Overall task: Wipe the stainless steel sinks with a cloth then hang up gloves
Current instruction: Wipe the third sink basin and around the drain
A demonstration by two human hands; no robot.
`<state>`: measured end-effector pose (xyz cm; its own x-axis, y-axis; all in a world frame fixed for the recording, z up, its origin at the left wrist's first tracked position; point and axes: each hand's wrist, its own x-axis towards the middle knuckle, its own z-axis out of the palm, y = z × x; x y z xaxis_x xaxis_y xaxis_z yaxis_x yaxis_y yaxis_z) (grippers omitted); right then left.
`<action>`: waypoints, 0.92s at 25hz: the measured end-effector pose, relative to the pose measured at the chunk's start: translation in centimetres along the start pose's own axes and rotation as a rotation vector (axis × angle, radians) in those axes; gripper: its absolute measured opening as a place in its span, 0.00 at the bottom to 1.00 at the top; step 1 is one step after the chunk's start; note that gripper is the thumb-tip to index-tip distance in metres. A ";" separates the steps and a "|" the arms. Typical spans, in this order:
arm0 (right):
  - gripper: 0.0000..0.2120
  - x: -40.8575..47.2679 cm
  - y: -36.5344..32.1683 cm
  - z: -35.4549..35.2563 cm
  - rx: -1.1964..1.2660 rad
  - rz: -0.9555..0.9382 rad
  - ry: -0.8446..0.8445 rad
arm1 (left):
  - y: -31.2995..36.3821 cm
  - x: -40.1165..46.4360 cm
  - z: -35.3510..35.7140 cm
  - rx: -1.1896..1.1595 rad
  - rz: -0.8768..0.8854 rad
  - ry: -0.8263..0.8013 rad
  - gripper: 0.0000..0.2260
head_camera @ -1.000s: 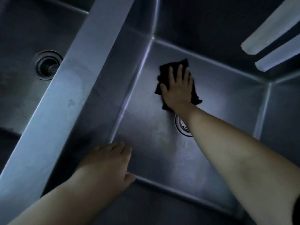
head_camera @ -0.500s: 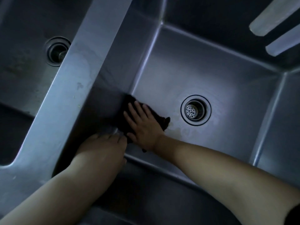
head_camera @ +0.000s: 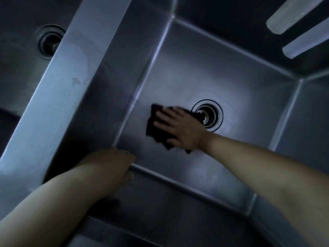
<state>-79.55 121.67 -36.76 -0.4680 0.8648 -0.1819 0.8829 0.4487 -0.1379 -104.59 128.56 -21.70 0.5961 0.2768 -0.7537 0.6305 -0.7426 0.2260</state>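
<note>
I look straight down into a deep stainless steel sink (head_camera: 204,72). My right hand (head_camera: 179,129) lies flat, fingers spread, pressing a dark cloth (head_camera: 153,127) onto the sink floor just left of the round drain (head_camera: 208,115). The cloth pokes out from under the palm on the left and near side. My left hand (head_camera: 110,163) rests on the near left wall of the same sink, fingers curled downward, with nothing in it. No gloves are in view.
A wide steel divider (head_camera: 58,90) runs diagonally on the left, with a second sink and its drain (head_camera: 49,41) beyond it. Two pale elongated shapes (head_camera: 292,13) cross the upper right corner. The scene is dim.
My right hand slid the cloth from the near left corner of the sink floor toward the drain. Before that it had swept from the far side down to that corner. My left hand stayed put.
</note>
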 end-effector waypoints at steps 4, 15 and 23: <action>0.32 2.0 6.1 -1.8 -0.012 0.367 0.040 | -0.1 0.1 0.1 -0.032 0.017 0.017 0.20; 0.35 4.5 -8.7 -0.1 0.125 0.482 0.068 | 0.3 0.5 -1.2 -0.014 -0.017 0.094 0.23; 0.26 0.5 -11.8 1.5 0.125 -0.054 0.060 | 0.6 0.4 -1.0 -0.029 -0.004 0.172 0.27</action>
<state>-90.30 116.46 -36.69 -0.5084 0.8536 -0.1133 0.8431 0.4667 -0.2673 -103.51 128.82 -21.25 0.6683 0.3822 -0.6382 0.6458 -0.7240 0.2426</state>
